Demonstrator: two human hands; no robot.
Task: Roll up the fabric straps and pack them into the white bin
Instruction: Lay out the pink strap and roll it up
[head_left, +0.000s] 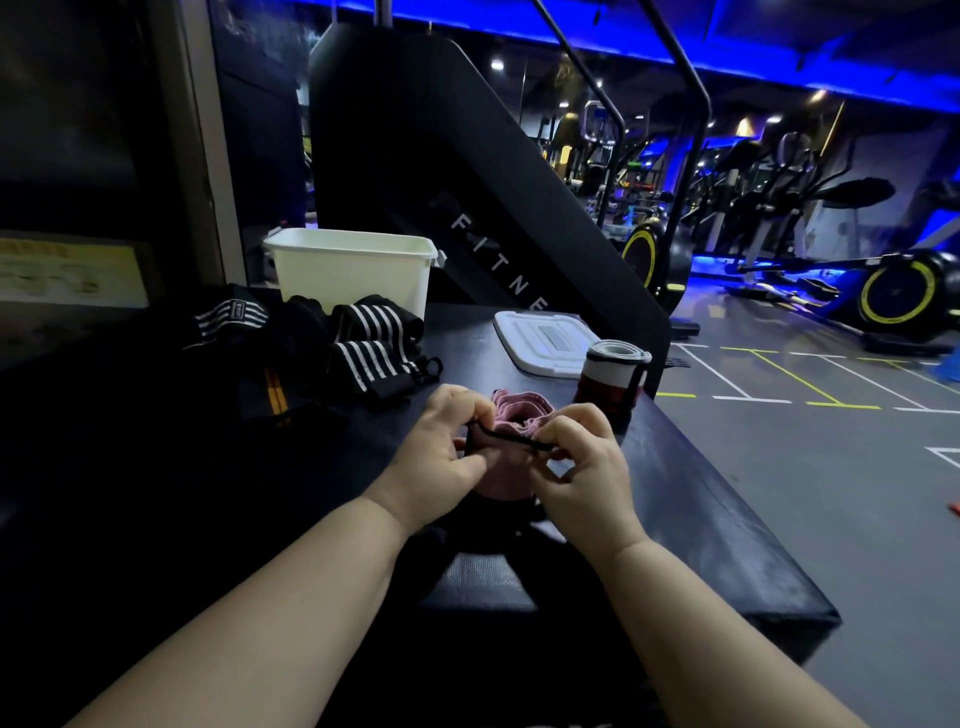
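Hands, left (445, 448) and right (581, 460), half hide pink rolled strap (511, 423).

Left hand (447, 447): fingers curled, pinching, palm inward.
Right hand (582, 457): fingers curled, pinching.
Forearms: bare, converging forward.

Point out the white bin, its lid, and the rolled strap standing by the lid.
white bin (358, 280): head view, front wall.
white lid (540, 340): head view, flat top surface.
rolled red-and-white strap (610, 379): head view, side of the upright roll.
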